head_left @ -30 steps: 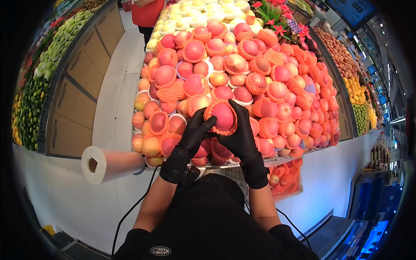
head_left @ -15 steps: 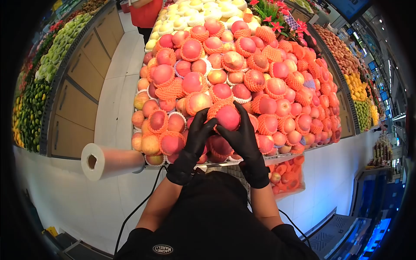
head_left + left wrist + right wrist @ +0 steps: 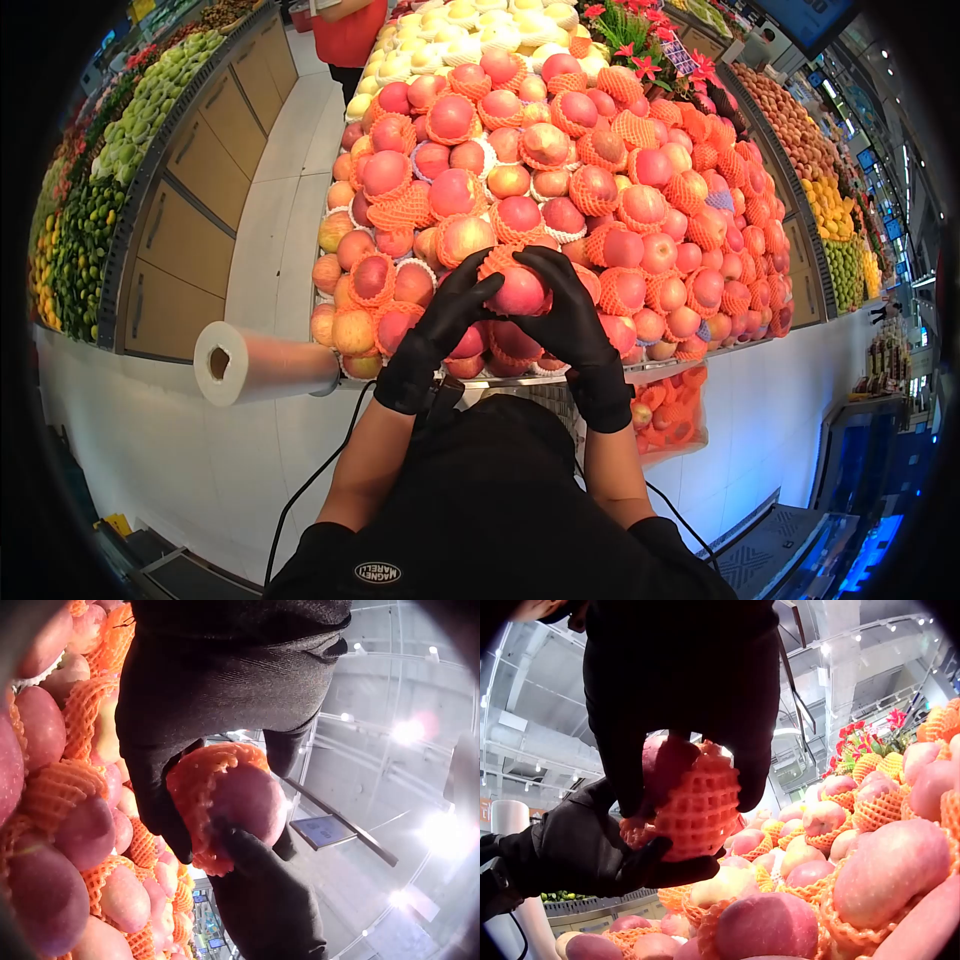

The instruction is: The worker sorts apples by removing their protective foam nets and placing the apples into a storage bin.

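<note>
Head view shows a red apple [image 3: 520,293] held just above the near edge of the apple pile [image 3: 595,190], about midway along it. The left hand [image 3: 451,307] curls round one side of the fruit and the right hand [image 3: 565,315] round the other, so both grip it; in the left wrist view a gloved thumb presses on its bare skin. An orange foam net [image 3: 701,806] covers only part of the apple, as the right wrist view also shows.

That partial cover looks like the weak point. If the thumbs push on smooth skin while the fingers bear on mesh, the apple could twist out of its net, or the net could tear. Should one hand let go before the other has a full hold, the apple would probably drop onto the pile's near slope and bruise, or roll over the edge to the floor [image 3: 230,450]. A knock from a knuckle might also set fruit sliding there, since the pile comes right up to its edge.

A cable [image 3: 310,485] hangs from the left wrist close to the plastic roll [image 3: 275,365], which juts out at the pile's near left corner; a wide sweep of that arm could snag the two.
</note>
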Demonstrator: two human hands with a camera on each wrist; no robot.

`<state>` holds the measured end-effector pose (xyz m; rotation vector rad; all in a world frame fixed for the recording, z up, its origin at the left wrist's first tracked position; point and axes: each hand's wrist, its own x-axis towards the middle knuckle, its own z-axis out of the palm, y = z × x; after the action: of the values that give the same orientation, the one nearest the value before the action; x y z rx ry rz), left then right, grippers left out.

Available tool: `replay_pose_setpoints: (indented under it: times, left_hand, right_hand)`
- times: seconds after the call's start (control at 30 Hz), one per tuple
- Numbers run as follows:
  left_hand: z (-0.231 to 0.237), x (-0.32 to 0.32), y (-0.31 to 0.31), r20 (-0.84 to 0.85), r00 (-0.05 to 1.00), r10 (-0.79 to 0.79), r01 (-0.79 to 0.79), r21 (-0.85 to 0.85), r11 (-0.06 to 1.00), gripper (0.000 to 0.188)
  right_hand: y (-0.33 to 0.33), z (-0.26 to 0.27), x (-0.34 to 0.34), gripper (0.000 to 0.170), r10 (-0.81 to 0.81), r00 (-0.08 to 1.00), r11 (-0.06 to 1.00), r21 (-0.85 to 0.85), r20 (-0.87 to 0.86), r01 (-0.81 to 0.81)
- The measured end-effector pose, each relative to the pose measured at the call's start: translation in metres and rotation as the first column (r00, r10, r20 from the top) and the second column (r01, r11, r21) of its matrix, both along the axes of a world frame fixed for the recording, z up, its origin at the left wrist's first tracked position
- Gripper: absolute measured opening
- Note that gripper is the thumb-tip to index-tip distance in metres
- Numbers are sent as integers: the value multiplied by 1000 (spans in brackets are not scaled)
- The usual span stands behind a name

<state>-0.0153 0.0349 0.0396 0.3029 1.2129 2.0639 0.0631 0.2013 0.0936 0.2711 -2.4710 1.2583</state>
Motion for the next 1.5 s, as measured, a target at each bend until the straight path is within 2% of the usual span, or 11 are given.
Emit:
replay_pose_setpoints:
  times: [0.23, 0.37, 0.5, 0.6, 0.7, 0.8, 1.0, 1.17, 1.3, 1.4, 1.5]
  left_hand:
    - [1, 10, 6, 122, 953, 277, -278, -11, 961, 56]
    - [0, 10, 9, 168, 919, 355, -363, 14, 932, 51]
    - [-21, 12, 9, 186, 879, 438, -458, 78, 886, 47]
    - [-34, 17, -2, -488, 783, 385, -500, -127, 856, 46]
    - [-39, 17, -1, -778, 527, 344, -659, -117, 743, 30]
    - [-15, 15, 0, -89, 840, 535, -530, 72, 845, 24]
    - [-9, 18, -4, -394, 730, 558, -610, -7, 793, 23]
    - [-12, 13, -14, -688, 591, 422, -672, -130, 729, 38]
    - [20, 12, -29, -854, 483, 193, -704, -248, 665, 38]
    - [-13, -5, -42, -653, 662, 368, -581, -137, 802, 34]
    - [-21, -13, -59, -708, 644, 290, -567, -188, 802, 34]
  right_hand:
    - [0, -2, 7, 86, -153, 988, 988, 17, 6, 153]
    - [-20, -8, 7, 91, -160, 963, 967, -162, 218, 197]
    - [-27, -25, 1, 90, -195, 977, 975, -96, 88, 203]
    - [-36, -28, -3, 90, -227, 974, 973, 50, -18, 227]
    - [-48, -26, -4, 89, -319, 941, 945, -35, 113, 324]
    - [-56, -34, -6, 86, -303, 949, 944, -111, 88, 311]
    - [-67, -35, -8, 81, -310, 950, 929, -202, 37, 311]
    - [-65, -2, -6, 79, -131, 970, 903, -379, 207, 203]
    - [-64, 12, 0, 54, -127, 980, 838, -512, 155, 190]
    - [-43, -34, -2, 62, -289, 957, 898, -347, -1, 271]
    - [-27, -45, -2, 72, -205, 962, 736, -618, 182, 274]
